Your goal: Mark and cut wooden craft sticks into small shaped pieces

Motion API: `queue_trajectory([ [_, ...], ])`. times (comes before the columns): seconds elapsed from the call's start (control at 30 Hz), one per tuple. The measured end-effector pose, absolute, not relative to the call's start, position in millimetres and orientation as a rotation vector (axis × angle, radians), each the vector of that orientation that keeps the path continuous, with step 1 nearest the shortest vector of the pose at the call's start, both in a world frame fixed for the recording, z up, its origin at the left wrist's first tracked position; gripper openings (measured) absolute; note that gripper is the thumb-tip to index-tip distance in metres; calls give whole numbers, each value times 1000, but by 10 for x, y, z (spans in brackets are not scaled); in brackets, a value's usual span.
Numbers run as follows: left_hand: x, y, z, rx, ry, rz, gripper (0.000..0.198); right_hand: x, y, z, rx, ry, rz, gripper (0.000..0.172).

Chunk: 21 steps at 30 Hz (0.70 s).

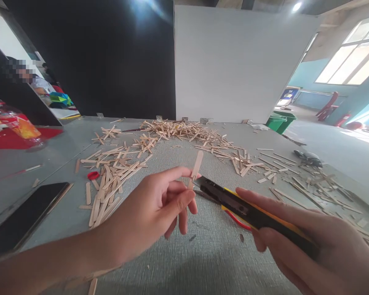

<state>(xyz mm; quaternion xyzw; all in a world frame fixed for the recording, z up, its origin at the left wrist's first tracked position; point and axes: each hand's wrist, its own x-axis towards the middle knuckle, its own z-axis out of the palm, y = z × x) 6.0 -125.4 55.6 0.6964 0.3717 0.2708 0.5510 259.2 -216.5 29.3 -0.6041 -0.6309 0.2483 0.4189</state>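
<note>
Left hand [160,205] pinches notched craft stick [198,162] above table [172,268]; right hand [310,235] grips utility knife [241,207], blade close to stick. Loose craft sticks [184,132] curve around; knife partly hides red-handled tool [238,220]. Smartphone [24,215] at left, beverage bottle [21,125] beyond, label unreadable.

No lettering is legible on the bottle label [23,126], beyond and left of the left hand [160,207], or anywhere else.

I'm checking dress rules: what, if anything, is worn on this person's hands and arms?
No gloves or visible rings on the left hand or right hand. The left forearm shows no sleeve or watch; past the right hand, the picture ends.
</note>
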Motion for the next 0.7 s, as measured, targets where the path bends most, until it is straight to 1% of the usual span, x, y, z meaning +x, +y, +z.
queue_trajectory([
  [0.07, 61, -1293, 560, 1734, 931, 667, 25, 2578, -2186, 277, -1533, -1602, 583, 40],
  [0.2, 64, -1319, 594, 1872, 1025, 690, 39, 2577, -2214, 258, -1501, -1646, 488, 38],
  [0.47, 45, -1335, 573, 1951, 1046, 655, 44, 2612, -2246, 212, -1515, -1706, 399, 41],
  [0.53, 41, -1338, 572, 1982, 1044, 646, 41, 2609, -2248, 207, -1514, -1705, 386, 41],
  [0.7, 45, -1319, 537, 2079, 990, 641, 28, 2615, -2209, 246, -1542, -1748, 383, 41],
])
